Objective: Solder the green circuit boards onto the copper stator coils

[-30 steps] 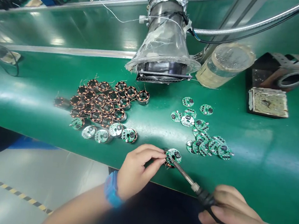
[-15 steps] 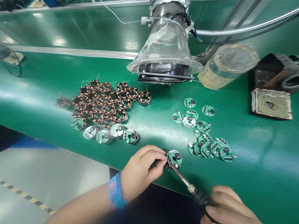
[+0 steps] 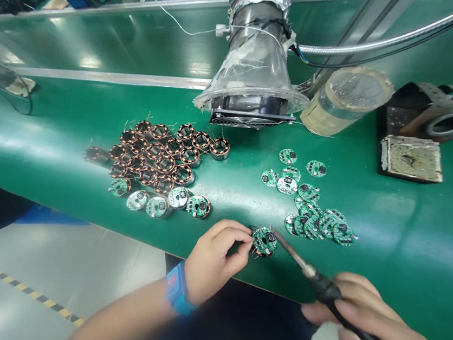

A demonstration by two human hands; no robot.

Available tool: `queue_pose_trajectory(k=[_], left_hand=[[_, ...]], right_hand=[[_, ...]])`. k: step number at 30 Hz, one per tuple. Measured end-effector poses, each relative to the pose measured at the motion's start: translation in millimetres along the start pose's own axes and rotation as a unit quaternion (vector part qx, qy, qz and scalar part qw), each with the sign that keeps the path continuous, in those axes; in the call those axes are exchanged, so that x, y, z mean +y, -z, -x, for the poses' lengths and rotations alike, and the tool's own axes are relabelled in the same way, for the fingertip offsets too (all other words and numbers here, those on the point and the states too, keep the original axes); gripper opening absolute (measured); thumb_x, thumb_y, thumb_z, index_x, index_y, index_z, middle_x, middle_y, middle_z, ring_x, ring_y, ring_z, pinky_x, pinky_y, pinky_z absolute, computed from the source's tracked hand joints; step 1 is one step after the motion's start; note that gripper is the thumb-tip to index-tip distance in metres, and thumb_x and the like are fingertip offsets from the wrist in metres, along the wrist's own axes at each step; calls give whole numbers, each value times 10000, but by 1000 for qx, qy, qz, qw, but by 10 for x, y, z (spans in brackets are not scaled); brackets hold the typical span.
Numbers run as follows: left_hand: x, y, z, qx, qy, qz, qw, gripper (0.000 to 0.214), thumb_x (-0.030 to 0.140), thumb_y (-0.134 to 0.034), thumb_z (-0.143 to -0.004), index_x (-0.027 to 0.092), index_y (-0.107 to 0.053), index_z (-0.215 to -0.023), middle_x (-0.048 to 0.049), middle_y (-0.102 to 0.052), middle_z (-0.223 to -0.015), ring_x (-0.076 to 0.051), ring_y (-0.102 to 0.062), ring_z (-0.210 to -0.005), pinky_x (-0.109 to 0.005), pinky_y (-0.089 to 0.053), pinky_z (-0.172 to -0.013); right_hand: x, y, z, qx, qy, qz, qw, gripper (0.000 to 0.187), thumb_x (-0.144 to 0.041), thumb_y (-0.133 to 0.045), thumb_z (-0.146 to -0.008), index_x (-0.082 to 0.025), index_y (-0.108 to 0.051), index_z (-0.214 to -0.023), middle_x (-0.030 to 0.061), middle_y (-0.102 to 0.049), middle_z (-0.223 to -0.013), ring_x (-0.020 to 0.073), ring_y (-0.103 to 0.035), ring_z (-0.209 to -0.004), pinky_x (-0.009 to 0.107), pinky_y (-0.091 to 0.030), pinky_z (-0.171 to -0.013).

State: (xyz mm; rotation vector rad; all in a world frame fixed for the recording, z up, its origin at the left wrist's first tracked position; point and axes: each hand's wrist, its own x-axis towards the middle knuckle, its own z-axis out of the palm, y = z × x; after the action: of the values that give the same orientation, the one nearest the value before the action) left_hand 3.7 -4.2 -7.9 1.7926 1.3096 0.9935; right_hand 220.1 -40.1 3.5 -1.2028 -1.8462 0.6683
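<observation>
Two hands point(image 3: 218, 262) point(image 3: 372, 323), one circuit board point(image 3: 264, 241), one soldering iron point(image 3: 322, 286) (tip beside)

Green circuit board point(image 3: 264, 241) on copper coil point(image 3: 257, 253), soldering iron point(image 3: 322, 286) beside.

On the table point(image 3: 402, 277), left of centre, a heap of coils point(image 3: 154, 153), with a row of boards point(image 3: 157, 204) along its front side. Right of centre, a looser pile of boards point(image 3: 307, 209). Behind the gap between them, a duct point(image 3: 256, 53) over the back of the table, and just right of it, a jar point(image 3: 346, 102). In the back right corner, a stand point(image 3: 429, 114), with a tray point(image 3: 411, 158) just before it. Near the front edge, between the left hand point(image 3: 216, 261) and the right hand point(image 3: 376, 329), a board point(image 3: 264, 241) pinched in the left hand, and an iron point(image 3: 320, 284) in the right hand, its tip just beside the board.
</observation>
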Motion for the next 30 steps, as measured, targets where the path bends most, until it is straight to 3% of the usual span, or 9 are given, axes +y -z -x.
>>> queue_pose_trajectory(k=[4,8,11,15,20,23,26,30], left_hand=[[9,-5,34,0,11,1,1000,128,91,-534,-809,178,-610,-864,-60,-647,-889,-157,-628,-845,-299,-531,-777],[24,-33,129,30,52,23,998,206,103,-543,-821,175,-578,-1010,-63,-666,-929,-154,-647,-845,-293,-547,-778],[8,-53,183,30,30,14,999,328,147,-624,-786,179,-560,-1107,-77,-667,-1006,-176,-649,-895,-313,-552,-814],[-25,-80,185,47,-34,-24,998,297,156,-651,-778,174,-617,-1072,-83,-670,-1020,-177,-639,-940,-291,-539,-856],[94,-82,119,20,-40,-103,994,234,125,-557,-834,139,-649,-1049,-110,-658,-979,-188,-632,-867,-320,-556,-776],[193,-76,53,10,-35,-158,987,197,117,-525,-837,128,-687,-948,-112,-653,-876,-217,-601,-794,-373,-553,-688],[196,-94,19,4,-6,-83,997,202,103,-511,-839,127,-698,-911,-109,-625,-871,-191,-599,-785,-347,-554,-709],[123,-98,102,0,43,60,997,265,49,-517,-819,129,-672,-1018,-118,-619,-1000,-165,-622,-891,-285,-538,-814]], right_hand=[[61,-184,-294,-87,106,60,989,319,-111,-536,-791,-260,-520,-1071,49,-657,-1067,198,-587,-1039,345,-502,-823],[67,-315,-380,-123,92,98,983,278,-129,-579,-780,-268,-515,-1012,34,-633,-1053,190,-591,-1026,339,-511,-838],[28,-332,-316,-80,64,108,989,256,-127,-591,-779,-243,-497,-986,52,-617,-1093,165,-621,-978,276,-524,-810],[-23,-339,-258,9,21,109,994,226,-168,-644,-753,-232,-475,-888,42,-644,-1048,148,-656,-906,220,-536,-764],[-59,-365,-267,27,-22,78,996,217,-238,-625,-777,-227,-421,-850,53,-672,-974,153,-676,-849,200,-546,-648],[-78,-384,-264,29,-6,102,994,209,-218,-627,-773,-222,-435,-855,61,-667,-995,151,-669,-877,206,-537,-696],[-98,-410,-264,22,9,118,993,192,-183,-626,-769,-219,-462,-863,61,-651,-1038,143,-657,-899,214,-522,-747],[-108,-454,-305,-5,57,135,989,138,-184,-602,-784,-212,-505,-879,51,-634,-1038,147,-636,-888,251,-503,-780]])
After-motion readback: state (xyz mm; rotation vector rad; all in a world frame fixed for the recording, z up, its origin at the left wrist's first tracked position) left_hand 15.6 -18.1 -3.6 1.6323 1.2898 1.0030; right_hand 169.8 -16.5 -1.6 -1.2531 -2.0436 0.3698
